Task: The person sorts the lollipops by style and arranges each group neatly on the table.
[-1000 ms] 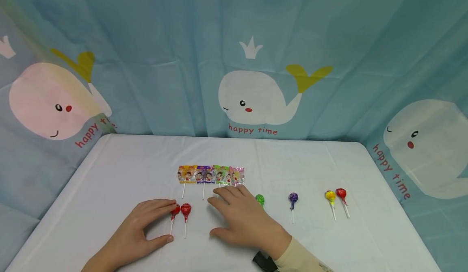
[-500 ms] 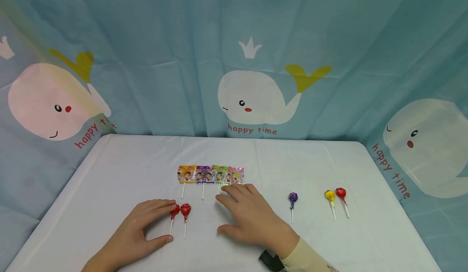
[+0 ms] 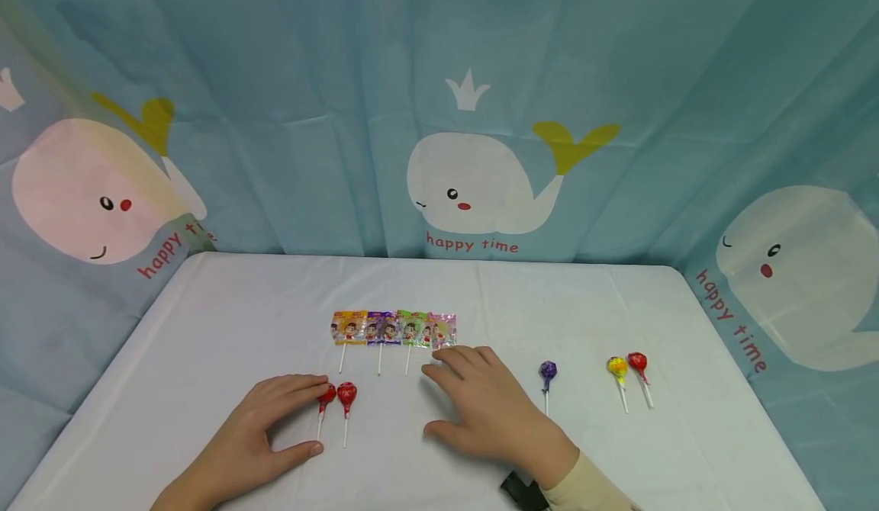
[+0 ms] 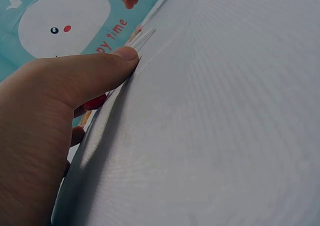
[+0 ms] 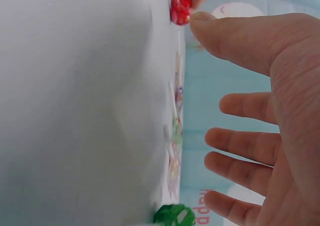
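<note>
My left hand (image 3: 257, 435) rests at the left of two red lollipops, its fingertips at the candy head (image 3: 326, 394) and its thumb at the stick's lower end. In the left wrist view the white stick (image 4: 146, 38) pokes out past the thumb. Just right of it lies the second red lollipop (image 3: 346, 394). My right hand (image 3: 491, 412) hovers over the cloth with fingers spread and nothing in them. A green lollipop (image 5: 176, 215) shows below its fingers in the right wrist view; the hand hides it in the head view.
Several flat-wrapped lollipops (image 3: 393, 329) lie in a row behind the hands, the pink one (image 3: 444, 328) at its right end. Farther right are a purple lollipop (image 3: 548, 371), a yellow one (image 3: 617, 367) and another red one (image 3: 637, 361). The white table (image 3: 240, 305) meets a whale-print curtain (image 3: 330, 191).
My right hand has moved right, away from the red lollipops. It has uncovered the green wrapped lollipop's stick and covered the round green lollipop. My left hand has stayed still.
</note>
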Demonstrator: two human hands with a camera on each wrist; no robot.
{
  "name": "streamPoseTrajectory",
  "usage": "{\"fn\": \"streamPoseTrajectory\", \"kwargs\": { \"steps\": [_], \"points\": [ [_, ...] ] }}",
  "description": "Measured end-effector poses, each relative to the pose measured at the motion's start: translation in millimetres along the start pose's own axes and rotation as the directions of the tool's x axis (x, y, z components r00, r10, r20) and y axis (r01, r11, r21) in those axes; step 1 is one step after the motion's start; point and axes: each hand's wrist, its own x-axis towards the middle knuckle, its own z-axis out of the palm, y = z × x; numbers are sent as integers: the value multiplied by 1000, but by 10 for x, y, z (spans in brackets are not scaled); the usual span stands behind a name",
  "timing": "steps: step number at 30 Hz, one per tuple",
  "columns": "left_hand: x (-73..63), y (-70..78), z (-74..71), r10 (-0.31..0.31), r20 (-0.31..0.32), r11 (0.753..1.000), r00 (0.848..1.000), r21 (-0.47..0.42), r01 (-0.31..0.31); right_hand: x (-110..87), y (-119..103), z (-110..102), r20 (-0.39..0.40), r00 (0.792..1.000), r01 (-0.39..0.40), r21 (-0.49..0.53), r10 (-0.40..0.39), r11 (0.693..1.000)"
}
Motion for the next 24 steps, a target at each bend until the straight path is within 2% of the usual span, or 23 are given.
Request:
{"fn": "streamPoseTrajectory", "kwargs": {
  "steps": [13,24],
  "points": [
    [3,-1,2,5,0,1000,1000,6,-5,-186,129,-19,0,998,-59,19,59,998],
    [-7,-17,9,1,7,1000,1000,6,-1,-321,215,-51,-34,996,-86,21,86,996]
  ]
}}
